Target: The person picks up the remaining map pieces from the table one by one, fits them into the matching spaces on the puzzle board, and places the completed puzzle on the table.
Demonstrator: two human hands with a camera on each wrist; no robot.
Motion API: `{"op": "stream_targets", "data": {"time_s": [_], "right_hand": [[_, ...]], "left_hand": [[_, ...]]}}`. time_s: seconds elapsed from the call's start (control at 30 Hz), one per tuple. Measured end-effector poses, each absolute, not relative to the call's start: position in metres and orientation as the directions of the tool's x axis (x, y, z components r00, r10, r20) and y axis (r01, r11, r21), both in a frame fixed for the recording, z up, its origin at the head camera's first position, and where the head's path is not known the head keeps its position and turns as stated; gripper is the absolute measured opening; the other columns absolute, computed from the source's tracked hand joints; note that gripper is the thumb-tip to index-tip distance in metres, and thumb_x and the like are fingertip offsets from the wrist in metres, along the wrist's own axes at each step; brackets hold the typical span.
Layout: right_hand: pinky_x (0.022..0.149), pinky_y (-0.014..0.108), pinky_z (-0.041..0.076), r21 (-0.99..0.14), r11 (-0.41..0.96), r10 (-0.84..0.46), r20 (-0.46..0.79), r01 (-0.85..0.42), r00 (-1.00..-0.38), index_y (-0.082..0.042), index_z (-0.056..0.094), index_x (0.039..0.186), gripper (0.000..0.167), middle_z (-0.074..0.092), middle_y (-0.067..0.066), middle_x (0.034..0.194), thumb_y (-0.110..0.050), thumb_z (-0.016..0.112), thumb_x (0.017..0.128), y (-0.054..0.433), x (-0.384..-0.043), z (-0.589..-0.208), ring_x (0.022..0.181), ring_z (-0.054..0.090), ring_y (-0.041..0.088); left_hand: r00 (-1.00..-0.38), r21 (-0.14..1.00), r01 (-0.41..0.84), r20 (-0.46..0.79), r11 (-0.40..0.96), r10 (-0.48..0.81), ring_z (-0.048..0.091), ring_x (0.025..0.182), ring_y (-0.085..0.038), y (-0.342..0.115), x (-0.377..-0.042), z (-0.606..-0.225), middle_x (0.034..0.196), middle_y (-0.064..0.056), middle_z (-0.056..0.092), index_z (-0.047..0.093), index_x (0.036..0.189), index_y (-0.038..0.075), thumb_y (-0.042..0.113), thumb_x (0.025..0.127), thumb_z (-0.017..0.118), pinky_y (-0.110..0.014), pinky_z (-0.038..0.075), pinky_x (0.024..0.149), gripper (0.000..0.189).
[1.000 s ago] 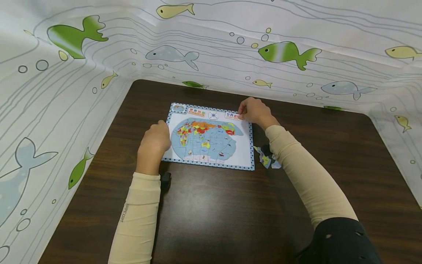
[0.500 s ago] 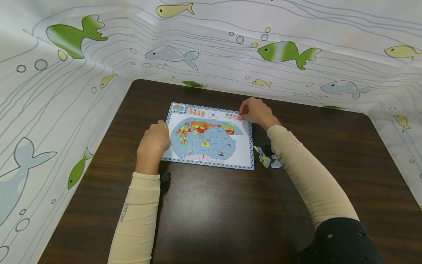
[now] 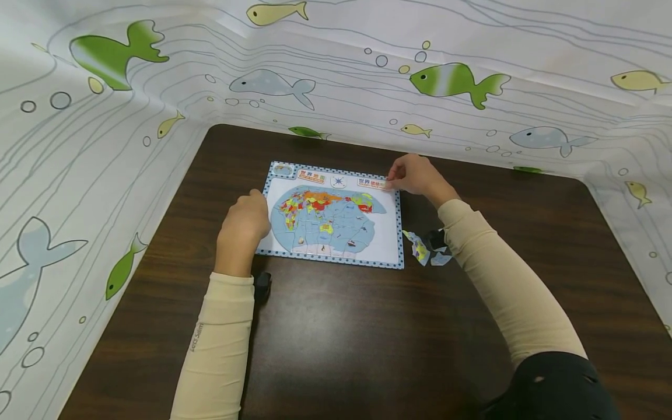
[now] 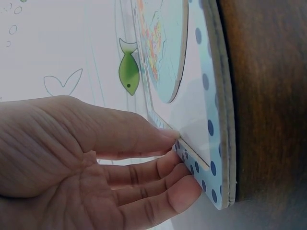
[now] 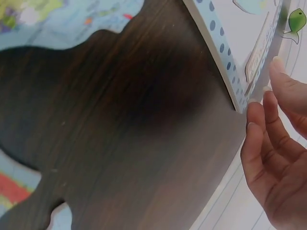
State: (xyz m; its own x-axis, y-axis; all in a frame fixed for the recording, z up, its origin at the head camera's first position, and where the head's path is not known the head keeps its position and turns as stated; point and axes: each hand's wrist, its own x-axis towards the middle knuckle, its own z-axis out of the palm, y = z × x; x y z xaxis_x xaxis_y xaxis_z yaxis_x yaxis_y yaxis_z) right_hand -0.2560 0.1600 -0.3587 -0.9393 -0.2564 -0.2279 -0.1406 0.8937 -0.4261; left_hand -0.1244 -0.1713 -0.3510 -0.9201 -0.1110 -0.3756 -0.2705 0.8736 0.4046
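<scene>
A world map jigsaw puzzle board (image 3: 387, 236), with a blue dotted border, lies flat on the dark wooden table (image 3: 336, 326). Its oval map has a gap on the right side. My left hand (image 3: 244, 224) grips the board's left border; in the left wrist view the thumb (image 4: 153, 136) lies on top and the fingers are against the outer edge. At the upper right corner, my right hand (image 3: 417, 174) has loosely bent fingers, with thumb and fingertips apart and nothing between them. Several loose puzzle pieces (image 3: 420, 252) lie right of the board, partly hidden by the right wrist.
White cloth (image 3: 336, 58) printed with fish hangs behind and to the left of the table. In the right wrist view, one large loose puzzle piece (image 5: 76, 21) fills the upper left, with other pieces at the lower left.
My right hand has shifted slightly right, uncovering more of the label at the upper right corner. My left hand and the board have hardly moved.
</scene>
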Motion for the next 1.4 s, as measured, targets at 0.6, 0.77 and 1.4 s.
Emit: {"op": "stream_targets", "data": {"time_s": [0.6, 0.77, 1.4], "right_hand": [[0.086, 0.045, 0.053, -0.368, 0.907, -0.319, -0.281, -0.205, -0.905, -0.003, 0.072, 0.105, 0.017, 0.075, 0.017, 0.103, -0.016, 0.081, 0.097, 0.180, -0.229, -0.361, 0.091, 0.061, 0.030], [0.087, 0.046, 0.054, -0.347, 0.912, -0.331, -0.301, -0.220, -0.894, -0.004, 0.072, 0.105, 0.018, 0.076, 0.017, 0.104, -0.016, 0.082, 0.096, 0.185, -0.221, -0.361, 0.091, 0.062, 0.030], [0.075, 0.040, 0.062, -0.376, 0.903, -0.363, -0.408, -0.209, -0.838, 0.001, 0.070, 0.116, 0.031, 0.075, 0.020, 0.117, -0.018, 0.084, 0.095, 0.199, -0.177, -0.357, 0.097, 0.069, 0.029]], "left_hand": [[-0.915, 0.397, -0.274, -0.388, 0.876, -0.111, 0.064, 0.105, -0.047, -0.172, -0.125, -0.353, 0.137, -0.043, 0.056, 0.032, 0.154, -0.020, 0.001, 0.104, 0.057, -0.052, 0.060, 0.083, 0.060], [-0.915, 0.391, -0.275, -0.387, 0.879, -0.114, 0.064, 0.106, -0.047, -0.172, -0.126, -0.353, 0.138, -0.042, 0.055, 0.031, 0.154, -0.019, 0.001, 0.104, 0.056, -0.053, 0.060, 0.084, 0.060], [-0.922, 0.391, -0.246, -0.376, 0.887, -0.090, 0.064, 0.098, -0.044, -0.173, -0.127, -0.353, 0.131, -0.043, 0.060, 0.035, 0.151, -0.021, 0.000, 0.104, 0.054, -0.051, 0.059, 0.079, 0.055]]}}
